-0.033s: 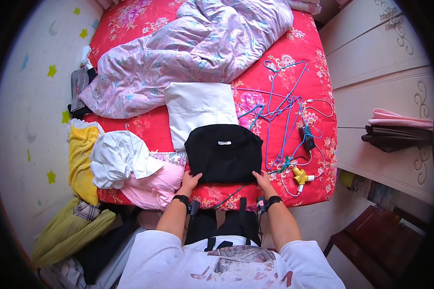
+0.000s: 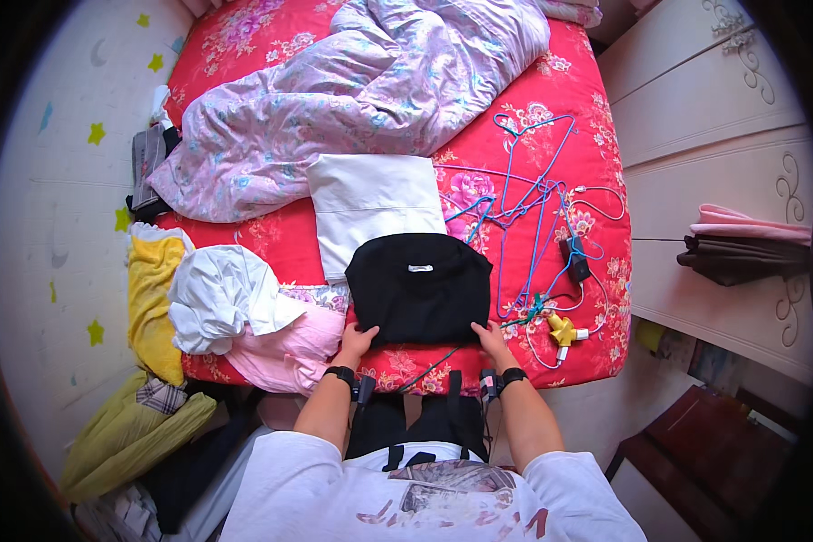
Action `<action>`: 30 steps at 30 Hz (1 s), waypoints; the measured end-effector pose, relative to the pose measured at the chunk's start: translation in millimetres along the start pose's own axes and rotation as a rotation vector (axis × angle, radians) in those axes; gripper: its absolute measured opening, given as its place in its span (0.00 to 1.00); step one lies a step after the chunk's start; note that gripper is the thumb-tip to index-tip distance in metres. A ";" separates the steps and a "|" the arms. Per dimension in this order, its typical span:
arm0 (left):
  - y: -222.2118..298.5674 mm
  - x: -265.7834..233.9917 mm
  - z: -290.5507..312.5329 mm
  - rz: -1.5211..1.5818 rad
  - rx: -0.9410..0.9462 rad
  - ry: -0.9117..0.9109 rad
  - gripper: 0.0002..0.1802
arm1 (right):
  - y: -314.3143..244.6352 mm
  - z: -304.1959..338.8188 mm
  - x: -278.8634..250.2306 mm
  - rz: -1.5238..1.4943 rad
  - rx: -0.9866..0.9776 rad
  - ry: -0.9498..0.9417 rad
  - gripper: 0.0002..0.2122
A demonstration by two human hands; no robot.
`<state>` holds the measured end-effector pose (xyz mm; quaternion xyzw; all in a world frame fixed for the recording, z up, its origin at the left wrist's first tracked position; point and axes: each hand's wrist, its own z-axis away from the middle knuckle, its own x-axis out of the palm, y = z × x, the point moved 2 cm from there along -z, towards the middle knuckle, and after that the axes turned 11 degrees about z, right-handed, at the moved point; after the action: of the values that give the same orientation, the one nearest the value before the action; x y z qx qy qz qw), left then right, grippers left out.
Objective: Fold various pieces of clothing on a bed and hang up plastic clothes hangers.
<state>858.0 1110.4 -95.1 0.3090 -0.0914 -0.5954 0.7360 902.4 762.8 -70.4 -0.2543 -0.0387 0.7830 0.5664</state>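
Observation:
A folded black top (image 2: 420,294) with a small pale label at its neckline lies near the front edge of the bed. My left hand (image 2: 358,341) pinches its lower left corner. At the lower right corner, the fingers of my right hand (image 2: 490,338) are closed on the same top. Just behind, partly under the black top, lies a folded white garment (image 2: 375,203). Left of my left hand are a pink cloth (image 2: 289,348) and a crumpled white garment (image 2: 221,298).
The bed has a red floral sheet (image 2: 596,316) and a bunched floral quilt (image 2: 334,99). Tangled blue and purple hangers (image 2: 533,194) lie right, by a black adapter (image 2: 574,259) and a yellow plug block (image 2: 563,331) with cords. A yellow cloth (image 2: 156,307) lies at the left edge.

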 end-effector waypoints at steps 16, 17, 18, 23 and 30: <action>179.5 -76.9 86.5 0.631 -0.019 -0.255 0.11 | -110.7 101.3 -42.6 -0.423 -0.260 -0.095 0.05; 201.0 -81.4 85.3 0.629 0.025 -0.264 0.11 | -130.7 100.2 -38.1 -0.456 -0.316 -0.108 0.06; 215.7 -84.9 74.5 0.614 0.081 -0.247 0.11 | -154.5 96.7 -35.1 -0.481 -0.363 -0.100 0.06; 292.2 -103.5 46.4 0.708 0.453 -0.273 0.15 | -255.0 108.2 -34.0 -0.602 -0.608 -0.040 0.08; 276.2 -105.0 9.2 0.761 0.439 -0.175 0.18 | -258.4 84.4 -15.0 -0.538 -0.579 -0.026 0.08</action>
<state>1051.0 1232.8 92.3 0.3507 -0.3846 -0.2725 0.8092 1092.7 860.3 98.2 -0.3743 -0.3304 0.5665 0.6556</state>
